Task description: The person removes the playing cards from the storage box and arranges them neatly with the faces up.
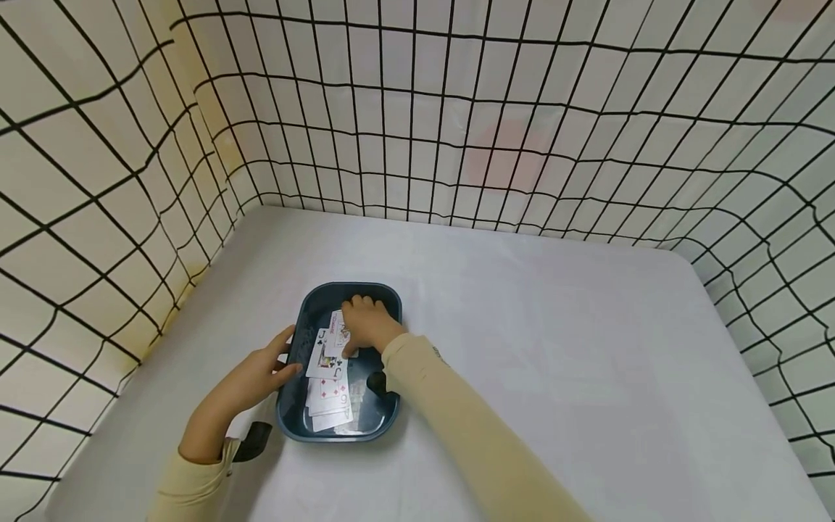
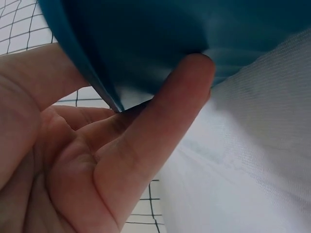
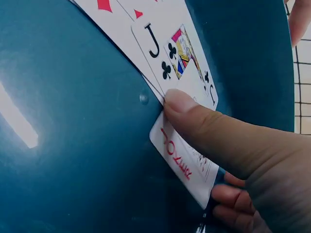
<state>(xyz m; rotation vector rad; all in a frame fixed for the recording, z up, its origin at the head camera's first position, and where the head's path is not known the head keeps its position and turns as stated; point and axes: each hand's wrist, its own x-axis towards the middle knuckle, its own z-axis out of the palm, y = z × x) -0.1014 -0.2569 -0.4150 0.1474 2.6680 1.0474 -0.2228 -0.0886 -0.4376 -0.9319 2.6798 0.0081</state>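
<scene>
A dark blue plastic tub with rounded corners stands on the white surface. Overlapping playing cards lie in it: a joker at the far end, a jack of clubs, and diamond cards nearer me. My left hand grips the tub's left side, thumb over the rim and fingers against the outer wall. Inside the far end, my right hand holds the joker, its thumb lying over the card beside the jack and its other fingers curled at the far edge.
Black netting rises along the back and both sides of the white surface. A pale wall shows behind it. Small black devices sit at the left wrist and right wrist; the right one hangs over the tub.
</scene>
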